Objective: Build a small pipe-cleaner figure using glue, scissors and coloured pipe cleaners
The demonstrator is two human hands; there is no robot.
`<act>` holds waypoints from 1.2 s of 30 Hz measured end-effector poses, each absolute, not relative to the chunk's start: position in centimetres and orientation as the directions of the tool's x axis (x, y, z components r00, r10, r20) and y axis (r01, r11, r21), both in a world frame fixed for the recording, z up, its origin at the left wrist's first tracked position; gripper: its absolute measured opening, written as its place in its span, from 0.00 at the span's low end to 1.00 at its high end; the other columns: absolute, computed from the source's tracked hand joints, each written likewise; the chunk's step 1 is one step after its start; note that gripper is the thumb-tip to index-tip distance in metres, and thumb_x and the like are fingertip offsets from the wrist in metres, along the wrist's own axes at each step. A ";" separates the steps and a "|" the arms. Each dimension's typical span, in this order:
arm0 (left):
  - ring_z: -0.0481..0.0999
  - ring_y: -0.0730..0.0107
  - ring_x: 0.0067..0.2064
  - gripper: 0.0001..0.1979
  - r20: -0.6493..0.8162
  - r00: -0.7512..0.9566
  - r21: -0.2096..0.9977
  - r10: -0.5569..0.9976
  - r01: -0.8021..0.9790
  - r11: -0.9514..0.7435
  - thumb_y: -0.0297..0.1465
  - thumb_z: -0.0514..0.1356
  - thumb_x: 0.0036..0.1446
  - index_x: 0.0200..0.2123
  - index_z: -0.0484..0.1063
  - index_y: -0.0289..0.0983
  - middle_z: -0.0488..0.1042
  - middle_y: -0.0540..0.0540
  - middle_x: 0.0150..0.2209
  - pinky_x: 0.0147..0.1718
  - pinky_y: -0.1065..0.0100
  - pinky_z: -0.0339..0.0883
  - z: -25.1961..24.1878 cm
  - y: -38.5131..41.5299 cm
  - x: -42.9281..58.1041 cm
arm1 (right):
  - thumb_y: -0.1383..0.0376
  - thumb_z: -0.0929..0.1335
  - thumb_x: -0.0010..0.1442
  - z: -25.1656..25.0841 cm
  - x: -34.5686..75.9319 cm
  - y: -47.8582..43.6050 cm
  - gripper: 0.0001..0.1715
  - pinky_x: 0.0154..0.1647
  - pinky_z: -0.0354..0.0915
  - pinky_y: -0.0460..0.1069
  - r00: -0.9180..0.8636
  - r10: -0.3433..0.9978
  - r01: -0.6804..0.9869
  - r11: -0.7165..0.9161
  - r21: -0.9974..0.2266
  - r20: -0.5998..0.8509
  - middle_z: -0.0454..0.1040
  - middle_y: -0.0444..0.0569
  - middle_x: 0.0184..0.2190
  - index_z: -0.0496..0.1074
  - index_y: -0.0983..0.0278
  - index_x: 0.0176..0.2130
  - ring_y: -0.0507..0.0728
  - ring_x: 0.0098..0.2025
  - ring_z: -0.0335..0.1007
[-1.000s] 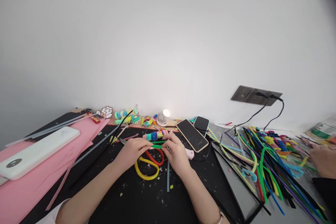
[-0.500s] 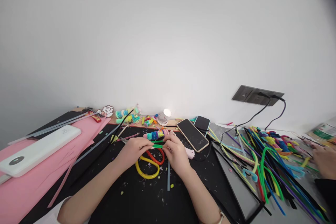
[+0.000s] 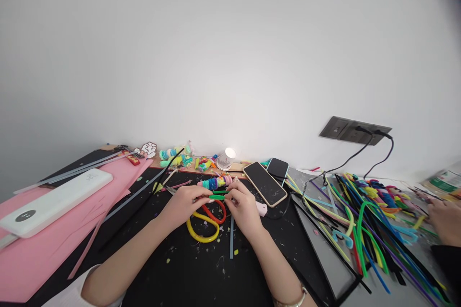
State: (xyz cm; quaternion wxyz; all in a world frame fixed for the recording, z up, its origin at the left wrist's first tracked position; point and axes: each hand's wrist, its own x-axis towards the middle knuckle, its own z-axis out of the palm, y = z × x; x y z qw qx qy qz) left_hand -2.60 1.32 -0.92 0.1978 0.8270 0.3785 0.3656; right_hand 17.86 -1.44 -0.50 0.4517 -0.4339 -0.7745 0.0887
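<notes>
Between my two hands a short green pipe cleaner (image 3: 217,196) is stretched, pinched at each end. My left hand (image 3: 185,205) closes its fingertips on the left end. On the right end, the thumb and fingers of my right hand (image 3: 243,205) are closed. Just below lie scissors with a yellow loop (image 3: 202,235) and a red loop (image 3: 220,216); the left hand covers their middle. Behind the hands sits a roll of coloured fuzzy rings (image 3: 215,182). A grey-blue stick (image 3: 231,242) lies under my right hand.
A white power bank (image 3: 57,201) rests on pink sheets (image 3: 39,259) at left. Two phones (image 3: 265,183) and a paper cup (image 3: 226,158) stand near the wall. Many pipe cleaners (image 3: 363,230) spread at right, beside another person's hand (image 3: 444,220). Cables run from a wall socket (image 3: 355,130).
Both hands keep hold of the green pipe cleaner and have shifted only very slightly. The whole view has moved a little.
</notes>
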 end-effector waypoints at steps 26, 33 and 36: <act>0.80 0.66 0.37 0.10 0.451 0.500 0.596 0.739 0.447 -0.667 0.34 0.57 0.61 0.37 0.79 0.41 0.82 0.49 0.37 0.39 0.70 0.72 -0.3 0.7 -2.3 | 0.73 0.64 0.59 -0.1 17.6 -1.9 0.11 0.39 0.66 0.50 -0.304 0.754 0.560 0.636 -0.530 0.583 0.72 0.50 0.35 0.71 0.62 0.28 0.56 0.37 0.69; 0.81 0.66 0.37 0.10 0.477 0.470 0.580 0.743 0.467 -0.668 0.33 0.57 0.61 0.35 0.79 0.40 0.82 0.49 0.35 0.39 0.70 0.72 -0.6 1.0 -2.4 | 0.73 0.66 0.57 -0.7 17.7 -1.6 0.09 0.41 0.67 0.51 -0.228 0.775 0.539 0.605 -0.586 0.590 0.72 0.49 0.34 0.71 0.62 0.27 0.56 0.38 0.70; 0.81 0.66 0.37 0.09 0.490 0.441 0.585 0.752 0.473 -0.659 0.32 0.58 0.60 0.35 0.79 0.40 0.82 0.49 0.35 0.39 0.70 0.72 -0.8 1.1 -2.6 | 0.73 0.65 0.58 -0.7 17.8 -1.6 0.10 0.40 0.66 0.50 -0.212 0.781 0.551 0.592 -0.588 0.588 0.72 0.49 0.34 0.70 0.62 0.27 0.56 0.38 0.69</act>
